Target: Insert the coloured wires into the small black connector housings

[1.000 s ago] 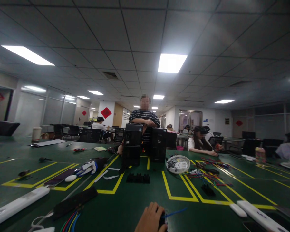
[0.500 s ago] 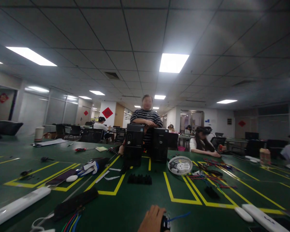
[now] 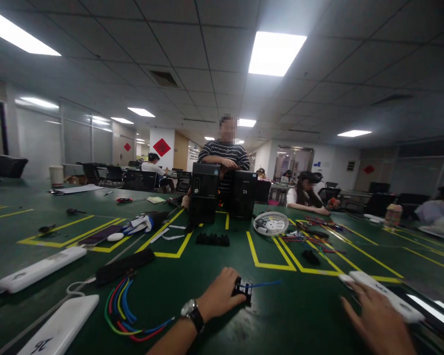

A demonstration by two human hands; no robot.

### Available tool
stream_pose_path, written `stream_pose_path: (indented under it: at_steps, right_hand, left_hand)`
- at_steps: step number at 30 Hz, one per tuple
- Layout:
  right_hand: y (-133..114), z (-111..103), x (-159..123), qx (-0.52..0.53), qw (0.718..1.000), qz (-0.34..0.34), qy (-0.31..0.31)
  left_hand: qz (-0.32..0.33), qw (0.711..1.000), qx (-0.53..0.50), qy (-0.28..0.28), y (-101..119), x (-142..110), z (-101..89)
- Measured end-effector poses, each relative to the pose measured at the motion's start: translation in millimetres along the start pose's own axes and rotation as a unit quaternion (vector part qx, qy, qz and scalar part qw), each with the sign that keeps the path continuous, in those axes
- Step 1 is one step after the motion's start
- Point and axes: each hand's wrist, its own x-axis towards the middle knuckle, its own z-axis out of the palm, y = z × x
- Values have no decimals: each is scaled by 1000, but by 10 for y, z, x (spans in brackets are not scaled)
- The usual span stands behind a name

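Observation:
My left hand [image 3: 222, 293], a watch on its wrist, grips the left side of a small black terminal block [image 3: 247, 292] on the green tabletop. A blue wire [image 3: 268, 283] sticks out to the right from the block. Over at the right, my right hand [image 3: 379, 320] is open and blurred, its fingers apart beside a white power strip [image 3: 387, 296]. Whether it touches the strip I cannot tell. Left of my left forearm lies a bundle of red, yellow, green and blue wires [image 3: 124, 305].
White power strips [image 3: 42, 268] and a black pouch [image 3: 126, 266] lie left. Ahead are a black strip of parts [image 3: 212, 239], a white fan guard [image 3: 271, 224], tangled wires [image 3: 314, 236] and two black computer towers [image 3: 204, 192]. A person [image 3: 225, 153] in stripes leans behind them.
The view has tilted down, showing more of the near table. My right hand has come into view at the right. My left hand stays on the black terminal block.

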Motion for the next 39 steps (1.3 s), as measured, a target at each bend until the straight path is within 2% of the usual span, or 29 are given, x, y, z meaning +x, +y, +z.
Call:
stream_pose_path:
  at_steps: [2, 3, 5, 6, 8, 12, 16, 18, 20, 22, 25, 28, 30, 33, 37, 39]
  right_hand:
    - [-617, 128, 298, 71, 989, -94, -85]
    - [-947, 205, 424, 113, 975, -145, -127]
    - [-1530, 364, 592, 170, 948, -201, -181]
    - [-1747, 438, 630, 186, 938, -218, -197]
    - [-1997, 565, 628, 207, 927, -222, -219]
    - [-1998, 671, 506, 261, 928, -165, -207]
    - [-1960, 633, 436, 320, 919, -138, -183]
    - [-2010, 633, 411, 344, 913, -125, -178]
    - [-2080, 657, 380, 372, 905, -102, -180]
    - [-2148, 689, 346, 397, 896, -77, -184]
    - [-2229, 727, 307, 420, 888, -51, -182]
    - [-2281, 742, 285, 434, 882, -30, -181]
    - [-2299, 740, 284, 446, 875, -16, -186]
    - [-2306, 709, 326, 461, 867, -3, -191]
    - [-2297, 632, 442, 453, 874, 18, -173]
    - [-2302, 628, 462, 451, 875, 18, -173]
  left_hand:
    - [-11, 1000, -6, 1, -23, 26, -7]
    - [-16, 1000, -10, 7, -32, 32, -6]
    - [-19, 999, -26, 27, -47, 30, 2]
    - [-18, 998, -39, 37, -55, 27, 5]
    - [-20, 995, -77, 58, -72, 24, 5]
    - [-42, 968, -238, 70, -88, 54, -30]
    - [-65, 897, -433, 68, -29, 64, -77]
    - [-73, 863, -496, 71, 12, 59, -68]
    - [-87, 841, -527, 84, 45, 72, -18]
    - [-110, 821, -543, 136, 68, 121, 64]
    - [-151, 771, -570, 242, 93, 245, 188]
    - [-194, 736, -577, 297, 107, 353, 251]
    - [-216, 733, -567, 306, 107, 386, 263]
    - [-243, 745, -535, 316, 92, 386, 282]
    - [-222, 780, -456, 368, 65, 386, 331]
    - [-215, 774, -450, 391, 52, 413, 353]
